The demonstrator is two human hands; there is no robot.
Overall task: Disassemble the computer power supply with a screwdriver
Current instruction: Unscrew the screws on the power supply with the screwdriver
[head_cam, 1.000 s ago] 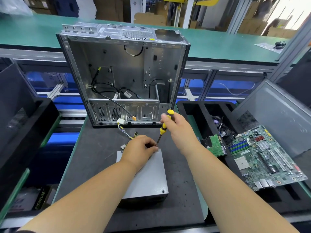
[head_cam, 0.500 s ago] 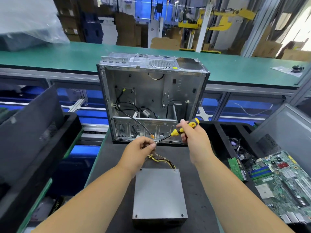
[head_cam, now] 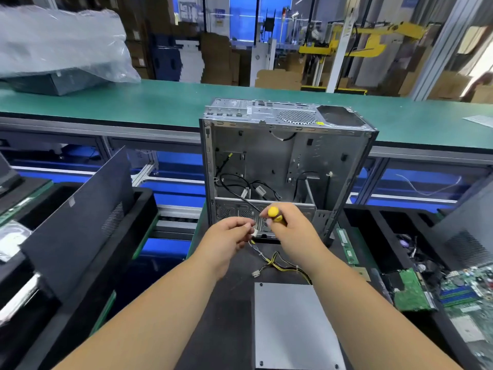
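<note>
The power supply (head_cam: 293, 324), a grey metal box, lies flat on the dark mat of the table (head_cam: 229, 297), near the front edge, with the screw holes at its corners visible. A bundle of yellow and black cables (head_cam: 280, 264) goes out from its far side toward the hands. The left hand (head_cam: 226, 240) is raised above the mat, and its fingers pinch a small white connector (head_cam: 254, 232) at the end of one cable. The right hand (head_cam: 289, 231) is just beside it; its fingers are curled around the yellow handle of the screwdriver (head_cam: 274, 213). The shaft of the tool is hidden, so I cannot tell where the tip points. Behind the hands, at the far edge of the table, the open computer case (head_cam: 282, 161) stands upright, with some black wires inside. To the right, green circuit boards (head_cam: 410, 292) lie in a black tray.
</note>
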